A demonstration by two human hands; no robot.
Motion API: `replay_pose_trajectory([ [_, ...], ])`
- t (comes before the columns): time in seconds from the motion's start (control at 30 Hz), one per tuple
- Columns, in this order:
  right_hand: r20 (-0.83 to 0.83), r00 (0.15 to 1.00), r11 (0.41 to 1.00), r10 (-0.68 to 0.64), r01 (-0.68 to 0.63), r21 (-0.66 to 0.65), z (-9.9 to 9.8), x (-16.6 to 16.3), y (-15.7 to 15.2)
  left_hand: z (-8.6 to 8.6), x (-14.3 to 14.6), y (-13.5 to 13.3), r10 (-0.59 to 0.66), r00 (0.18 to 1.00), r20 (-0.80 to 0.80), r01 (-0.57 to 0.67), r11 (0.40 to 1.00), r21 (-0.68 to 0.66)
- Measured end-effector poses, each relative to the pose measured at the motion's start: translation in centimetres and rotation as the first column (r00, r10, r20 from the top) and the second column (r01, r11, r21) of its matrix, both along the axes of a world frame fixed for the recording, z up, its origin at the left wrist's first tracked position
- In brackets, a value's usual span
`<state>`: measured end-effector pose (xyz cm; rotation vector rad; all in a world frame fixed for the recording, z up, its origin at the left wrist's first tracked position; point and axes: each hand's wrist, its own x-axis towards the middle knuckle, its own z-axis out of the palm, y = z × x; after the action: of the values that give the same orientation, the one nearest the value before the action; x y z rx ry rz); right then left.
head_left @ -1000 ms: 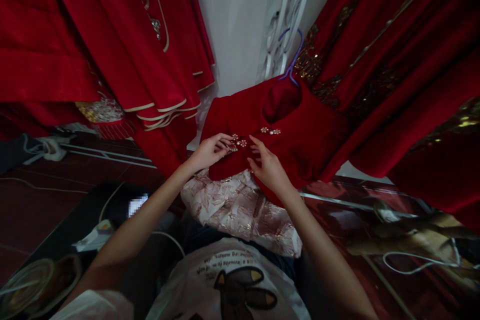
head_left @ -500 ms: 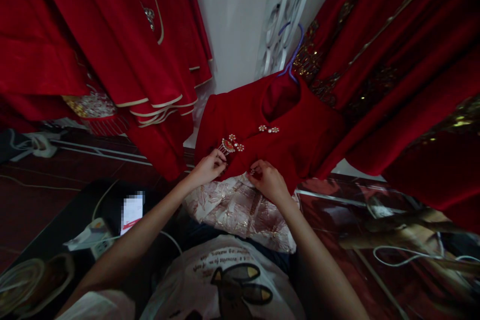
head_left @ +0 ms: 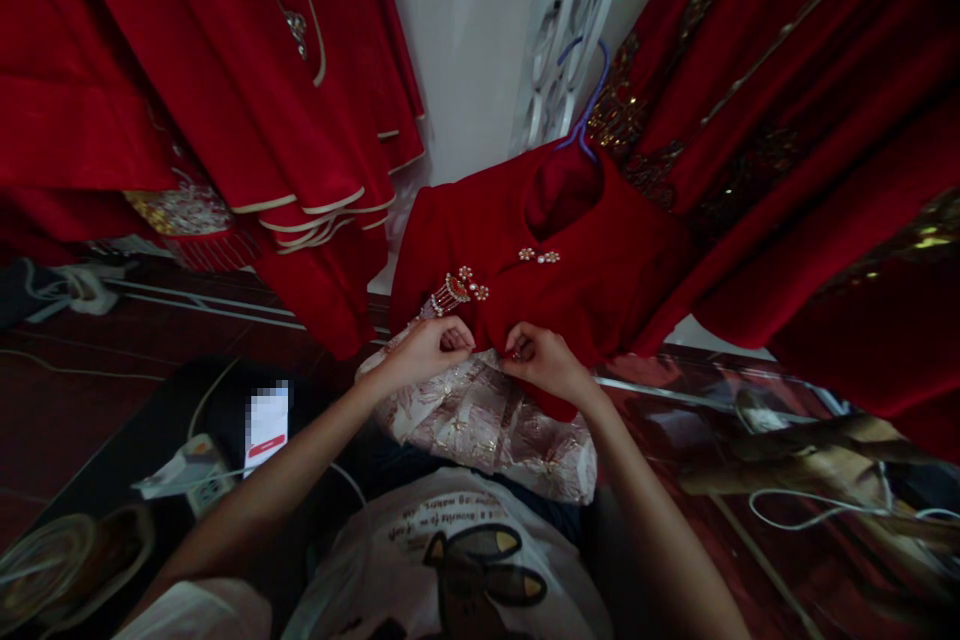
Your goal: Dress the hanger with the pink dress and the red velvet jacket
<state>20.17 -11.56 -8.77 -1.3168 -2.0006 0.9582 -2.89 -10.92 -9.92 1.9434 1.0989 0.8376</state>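
A red garment (head_left: pixel 480 220) with a round neck hangs on a purple hanger (head_left: pixel 581 125), its lower part against a pale pink brocade cloth (head_left: pixel 487 420) on my lap. Bead-and-pearl flower clasps (head_left: pixel 538 256) sit below its neckline. A fan-shaped tasselled ornament (head_left: pixel 451 294) with flowers lies just above my left hand (head_left: pixel 439 345). That hand is closed, its fingertips pinching the garment's front near the lower middle. Opposite it, my right hand (head_left: pixel 547 360) is closed on the garment too, a small shiny piece showing at its fingers. The fingertips hide exactly what they pinch.
Red garments (head_left: pixel 300 120) hang at left, and red ones with gold trim (head_left: pixel 795 180) at right. A lit phone (head_left: pixel 268 425) and a power strip (head_left: pixel 206 480) with cables rest on a dark surface at left. A white metal rack (head_left: pixel 577 20) stands behind the hanger.
My left hand has moved right and slightly down from the tasselled ornament, closer to my right hand. My right hand has shifted slightly down and right. The garment's lower edge has moved.
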Motion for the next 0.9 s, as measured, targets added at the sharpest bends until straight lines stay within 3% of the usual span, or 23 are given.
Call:
replay_pose_trajectory([
  [0.13, -0.091, 0.994, 0.998, 0.057, -0.057, 0.009, 1.1, -0.1, -0.7, -1.3, 0.0, 0.5, 0.118, 0.993, 0.023, -0.119, 0.993, 0.026],
  [0.27, -0.093, 0.992, 0.996, 0.083, -0.079, 0.043, 1.4, -0.9, -1.2, -2.1, 0.1, 0.8, 0.059, 0.996, 0.060, -0.055, 0.996, -0.069],
  [0.4, -0.153, 0.988, 0.997, 0.025, -0.013, 0.080, 0.0, -2.2, -0.9, -2.5, 0.9, 0.5, 0.017, 0.990, 0.143, 0.007, 0.987, -0.161],
  [0.57, -0.209, 0.972, 0.987, -0.105, 0.127, 0.094, -2.6, -3.1, 0.3, -4.3, 1.8, 0.7, 0.095, 0.964, 0.249, -0.045, 0.979, -0.197],
  [0.73, -0.184, 0.979, 0.988, -0.090, 0.111, 0.106, -2.8, -2.7, 0.8, -5.7, 2.2, 0.9, 0.204, 0.944, 0.261, -0.157, 0.969, -0.190],
  [0.9, -0.161, 0.978, 0.979, -0.129, 0.151, 0.136, -3.0, -2.4, 1.0, -5.0, 2.2, 0.8, 0.200, 0.937, 0.286, -0.139, 0.966, -0.220],
])
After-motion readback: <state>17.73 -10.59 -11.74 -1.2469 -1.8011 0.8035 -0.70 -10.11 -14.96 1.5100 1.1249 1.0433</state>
